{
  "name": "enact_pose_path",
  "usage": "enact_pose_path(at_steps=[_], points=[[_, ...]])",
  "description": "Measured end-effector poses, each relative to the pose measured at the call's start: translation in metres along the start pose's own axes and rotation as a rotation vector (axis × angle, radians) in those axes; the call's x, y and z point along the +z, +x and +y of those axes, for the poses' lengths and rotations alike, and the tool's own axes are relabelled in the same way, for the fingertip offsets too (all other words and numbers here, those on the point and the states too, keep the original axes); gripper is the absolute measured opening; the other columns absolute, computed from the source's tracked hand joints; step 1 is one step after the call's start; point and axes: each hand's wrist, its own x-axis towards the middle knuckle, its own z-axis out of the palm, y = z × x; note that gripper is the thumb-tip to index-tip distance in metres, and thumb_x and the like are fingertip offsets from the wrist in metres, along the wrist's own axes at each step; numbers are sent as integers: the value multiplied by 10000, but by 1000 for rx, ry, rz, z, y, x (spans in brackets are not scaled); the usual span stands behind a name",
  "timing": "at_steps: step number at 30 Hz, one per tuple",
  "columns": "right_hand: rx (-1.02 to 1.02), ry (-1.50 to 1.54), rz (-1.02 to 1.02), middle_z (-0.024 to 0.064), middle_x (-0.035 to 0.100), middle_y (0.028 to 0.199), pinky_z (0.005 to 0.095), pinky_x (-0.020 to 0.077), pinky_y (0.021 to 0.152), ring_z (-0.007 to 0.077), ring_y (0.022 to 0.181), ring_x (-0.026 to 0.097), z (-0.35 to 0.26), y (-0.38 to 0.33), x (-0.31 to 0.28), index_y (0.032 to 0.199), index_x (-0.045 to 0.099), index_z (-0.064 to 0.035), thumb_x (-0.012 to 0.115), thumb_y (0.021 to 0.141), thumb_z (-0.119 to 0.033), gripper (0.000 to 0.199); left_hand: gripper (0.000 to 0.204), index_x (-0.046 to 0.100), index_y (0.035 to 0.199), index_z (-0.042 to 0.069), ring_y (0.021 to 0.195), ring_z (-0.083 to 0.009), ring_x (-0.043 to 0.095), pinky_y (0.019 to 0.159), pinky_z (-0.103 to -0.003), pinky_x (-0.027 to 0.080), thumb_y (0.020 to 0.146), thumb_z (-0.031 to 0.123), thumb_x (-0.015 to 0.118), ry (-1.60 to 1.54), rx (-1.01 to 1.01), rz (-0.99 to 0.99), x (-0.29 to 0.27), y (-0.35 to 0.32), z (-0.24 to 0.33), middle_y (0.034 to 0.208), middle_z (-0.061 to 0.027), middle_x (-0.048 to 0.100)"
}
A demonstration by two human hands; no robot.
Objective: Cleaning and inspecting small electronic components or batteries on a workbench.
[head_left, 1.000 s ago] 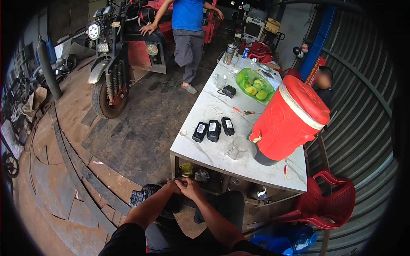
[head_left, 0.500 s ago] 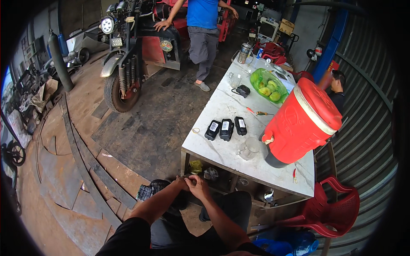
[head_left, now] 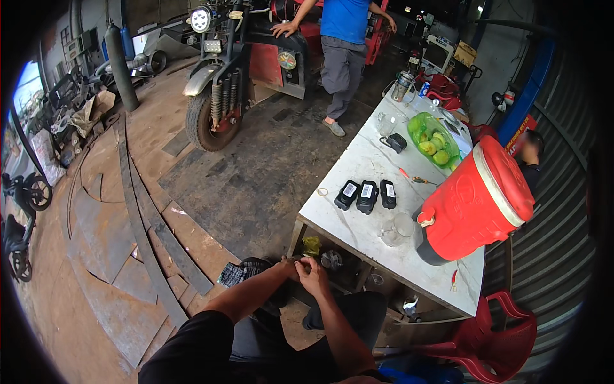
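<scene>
there, beyond both hands [head_left: 311, 276], three white-labelled black cases [head_left: 366, 198]

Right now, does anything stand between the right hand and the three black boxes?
Only the near edge of the table shows between the right hand and the black boxes; the glass mug stands off to the right.

Black packs [head_left: 366, 197]: white printed stickers [head_left: 366, 191], ahead of the right grip [head_left: 312, 275]
Red cooler [head_left: 453, 225]: raised lettering [head_left: 468, 206], right of the grip
Red sign [head_left: 527, 125]: lettering, farther right
</scene>
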Motion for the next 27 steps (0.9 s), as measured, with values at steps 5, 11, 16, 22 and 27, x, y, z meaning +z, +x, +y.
enact_pose_path(at_steps=[5, 11, 16, 22, 27], points=[[92, -115, -88, 159, 689, 935, 394, 510, 773, 331, 905, 658, 10, -1, -1, 976, 651, -50, 647, 872, -347, 315, 674, 493, 1349, 275, 1352, -316, 381, 1010, -714, 248, 737, 507, 651, 108, -25, -76, 9, 11, -6, 1420, -77, 473], [15, -98, -129, 153, 683, 888, 394, 508, 743, 320, 860, 659, 1, 5, -5, 940, 648, -48, 642, 870, -364, 324, 674, 491, 1355, 307, 1347, -306, 391, 1016, -718, 226, 731, 505, 653, 157, -13, -54, 13, 15, -11, 1419, -56, 478], [103, -79, -149, 140, 675, 880, 418, 495, 733, 332, 854, 642, -2, 13, -4, 884, 642, -59, 632, 869, -407, 348, 959, 370, 1433, 357, 1384, -251, 331, 1015, -652, 228, 599, 599, 777, 127, -35, -77, -1, 1, -6, 1474, -20, 414], [34, -235, -118, 157, 671, 817, 441, 487, 720, 353, 809, 638, -3, 10, 0, 831, 643, -39, 611, 870, -433, 398, 966, 362, 1436, 360, 1387, -248, 322, 1011, -648, 233, 598, 591, 783, 130, -102, -77, -2, -8, -4, 1478, -4, 404], [-16, -225, -113, 160, 680, 842, 430, 496, 709, 337, 799, 651, -5, 11, -5, 843, 646, -21, 657, 846, -401, 380, 972, 355, 1439, 361, 1389, -245, 316, 1007, -644, 237, 597, 584, 788, 135, -123, -86, -4, 6, 26, 1483, 10, 395]])
